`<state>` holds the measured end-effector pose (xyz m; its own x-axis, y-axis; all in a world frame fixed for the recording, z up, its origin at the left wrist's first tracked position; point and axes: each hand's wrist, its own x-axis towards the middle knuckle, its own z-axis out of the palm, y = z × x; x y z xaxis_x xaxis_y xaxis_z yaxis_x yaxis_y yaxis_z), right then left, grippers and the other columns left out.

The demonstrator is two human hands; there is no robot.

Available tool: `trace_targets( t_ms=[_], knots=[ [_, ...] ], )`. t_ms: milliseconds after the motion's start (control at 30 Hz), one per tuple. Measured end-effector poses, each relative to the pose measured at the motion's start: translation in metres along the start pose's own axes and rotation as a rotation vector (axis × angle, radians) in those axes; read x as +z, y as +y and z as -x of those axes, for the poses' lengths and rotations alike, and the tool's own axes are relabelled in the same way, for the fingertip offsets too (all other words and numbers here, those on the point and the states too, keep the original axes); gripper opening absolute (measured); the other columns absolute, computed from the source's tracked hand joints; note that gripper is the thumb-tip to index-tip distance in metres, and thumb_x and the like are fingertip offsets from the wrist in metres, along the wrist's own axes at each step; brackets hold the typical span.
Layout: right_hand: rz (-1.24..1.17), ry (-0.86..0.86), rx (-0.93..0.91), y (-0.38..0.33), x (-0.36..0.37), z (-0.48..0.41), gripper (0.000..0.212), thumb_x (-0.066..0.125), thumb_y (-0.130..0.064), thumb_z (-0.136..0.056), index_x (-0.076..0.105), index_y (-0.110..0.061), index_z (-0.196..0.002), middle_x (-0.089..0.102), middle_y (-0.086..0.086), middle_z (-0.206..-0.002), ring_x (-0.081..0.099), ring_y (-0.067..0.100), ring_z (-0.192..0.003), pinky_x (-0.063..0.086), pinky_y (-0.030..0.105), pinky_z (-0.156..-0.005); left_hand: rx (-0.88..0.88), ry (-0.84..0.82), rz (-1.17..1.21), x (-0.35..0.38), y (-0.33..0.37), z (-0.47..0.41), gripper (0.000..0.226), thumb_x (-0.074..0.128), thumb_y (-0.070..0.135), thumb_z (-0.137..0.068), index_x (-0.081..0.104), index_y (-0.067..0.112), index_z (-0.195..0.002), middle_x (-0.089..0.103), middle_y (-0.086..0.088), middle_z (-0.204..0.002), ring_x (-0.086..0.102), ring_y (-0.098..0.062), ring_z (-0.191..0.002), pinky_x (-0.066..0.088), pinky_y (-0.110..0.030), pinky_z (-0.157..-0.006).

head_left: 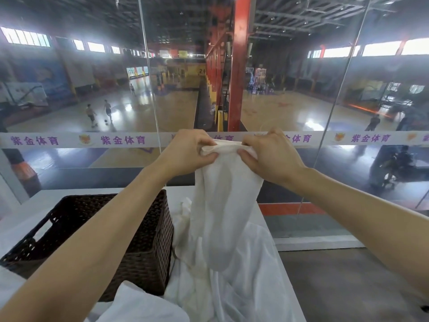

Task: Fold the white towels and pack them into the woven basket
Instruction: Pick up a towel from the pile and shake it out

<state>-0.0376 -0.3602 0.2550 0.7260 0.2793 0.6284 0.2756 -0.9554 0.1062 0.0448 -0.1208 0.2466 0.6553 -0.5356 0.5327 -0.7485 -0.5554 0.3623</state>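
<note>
- The woven basket (151,247) stands on the white bench (34,205), at 8 o'clock from the raised towel. Its mouth faces up, but the left forearm hides most of the inside.
- The left hand (185,152) has its fingers (199,139) clenched in a pinch on the towel's top edge.
- The white towel (225,205) hangs from both hands, bunched into a narrow drape, and its tail reaches the cloth below. The hem probably needs spreading first, by sliding the hands apart to 9 and 3 o'clock until each finds a corner.
- The right hand (269,156) pinches the same hem, just beside the left hand.
- A heap of loose white towels (243,287) lies on the bench at 6 o'clock, against the basket's right wall. A higher lift would likely keep the tail from dragging them.
</note>
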Motion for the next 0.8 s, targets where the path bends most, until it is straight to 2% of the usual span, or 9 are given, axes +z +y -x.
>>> trace_targets(
  t_ms=[167, 267, 333, 400, 467, 567, 633, 700, 800],
  knots=[
    [0.032, -0.204, 0.175, -0.008, -0.005, -0.007, 0.031, 0.07, -0.051, -0.095, 0.076, -0.023, -0.086, 0.069, -0.005, -0.076, 0.063, 0.014, -0.07, 0.061, 0.04, -0.087, -0.032, -0.052, 0.069, -0.002, 0.006, -0.006, 0.033, 0.08, 0.018, -0.096, 0.054, 0.03, -0.112, 0.073, 0.012, -0.103, 0.068, -0.004, -0.092, 0.052, -0.023, -0.078],
    [0.137, -0.127, 0.164, -0.009, 0.004, -0.009, 0.071, 0.079, -0.072, -0.077, 0.062, -0.022, -0.126, 0.068, 0.0, -0.117, 0.063, 0.023, -0.106, 0.048, 0.048, -0.105, -0.034, -0.112, 0.069, 0.001, 0.01, -0.007, 0.043, 0.075, 0.016, -0.1, 0.039, 0.032, -0.116, 0.077, 0.006, -0.113, 0.071, -0.01, -0.096, 0.054, -0.029, -0.084],
    [-0.073, -0.26, 0.18, -0.011, 0.011, -0.012, 0.102, 0.08, -0.078, -0.07, 0.045, -0.025, -0.15, 0.062, 0.001, -0.137, 0.057, 0.026, -0.125, 0.045, 0.053, -0.11, -0.015, -0.123, 0.071, 0.004, 0.013, -0.005, 0.045, 0.074, 0.015, -0.101, 0.036, 0.034, -0.116, 0.078, 0.005, -0.111, 0.072, -0.013, -0.097, 0.059, -0.038, -0.088],
    [-0.326, -0.403, 0.198, -0.015, 0.02, -0.013, 0.059, 0.081, -0.064, -0.082, 0.064, -0.03, -0.126, 0.072, -0.006, -0.115, 0.066, 0.019, -0.108, 0.052, 0.044, -0.093, -0.007, -0.093, 0.099, 0.008, 0.017, 0.001, 0.043, 0.074, 0.016, -0.101, 0.037, 0.031, -0.117, 0.078, 0.005, -0.109, 0.073, -0.012, -0.098, 0.061, -0.042, -0.091],
    [-0.357, -0.36, 0.166, -0.017, 0.027, -0.011, 0.018, 0.077, -0.047, -0.094, 0.065, -0.034, -0.09, 0.065, -0.017, -0.083, 0.061, 0.008, -0.079, 0.045, 0.034, -0.074, -0.049, 0.007, 0.228, 0.016, 0.016, 0.015, 0.049, 0.081, 0.022, -0.097, 0.04, 0.025, -0.124, 0.076, 0.004, -0.113, 0.073, -0.01, -0.101, 0.062, -0.037, -0.091],
    [-0.356, -0.28, 0.119, -0.023, 0.025, -0.002, 0.014, 0.07, -0.042, -0.101, 0.062, -0.034, -0.094, 0.059, -0.017, -0.083, 0.055, 0.011, -0.078, 0.039, 0.03, -0.068, -0.292, 0.011, 0.505, 0.045, -0.007, 0.058, 0.082, 0.1, 0.032, -0.077, 0.047, 0.027, -0.14, 0.074, 0.008, -0.124, 0.073, -0.008, -0.108, 0.062, -0.03, -0.091],
    [-0.327, -0.233, 0.068, -0.022, 0.02, 0.003, 0.013, 0.066, -0.043, -0.103, 0.067, -0.031, -0.102, 0.063, -0.013, -0.09, 0.058, 0.014, -0.081, 0.04, 0.03, -0.068, -0.456, -0.134, 0.557, 0.074, -0.027, 0.093, 0.089, 0.106, 0.04, -0.065, 0.059, 0.031, -0.14, 0.075, 0.01, -0.128, 0.073, -0.009, -0.116, 0.061, -0.04, -0.101],
    [-0.333, -0.198, 0.033, -0.018, 0.015, 0.006, 0.017, 0.064, -0.043, -0.104, 0.071, -0.029, -0.11, 0.065, -0.014, -0.093, 0.059, 0.014, -0.083, 0.041, 0.028, -0.067, -0.535, -0.252, 0.658, 0.104, -0.039, 0.125, 0.078, 0.106, 0.032, -0.067, 0.069, 0.025, -0.135, 0.079, 0.006, -0.126, 0.075, -0.015, -0.118, 0.059, -0.051, -0.106],
    [-0.329, -0.192, 0.04, -0.004, 0.008, 0.015, 0.019, 0.064, -0.043, -0.105, 0.071, -0.029, -0.117, 0.061, -0.016, -0.092, 0.056, 0.014, -0.085, 0.039, 0.029, -0.069, -0.607, -0.219, 0.87, 0.131, -0.036, 0.153, 0.05, 0.086, 0.035, -0.093, 0.066, 0.022, -0.138, 0.078, 0.001, -0.13, 0.072, -0.024, -0.124, 0.057, -0.051, -0.109]
  ],
)
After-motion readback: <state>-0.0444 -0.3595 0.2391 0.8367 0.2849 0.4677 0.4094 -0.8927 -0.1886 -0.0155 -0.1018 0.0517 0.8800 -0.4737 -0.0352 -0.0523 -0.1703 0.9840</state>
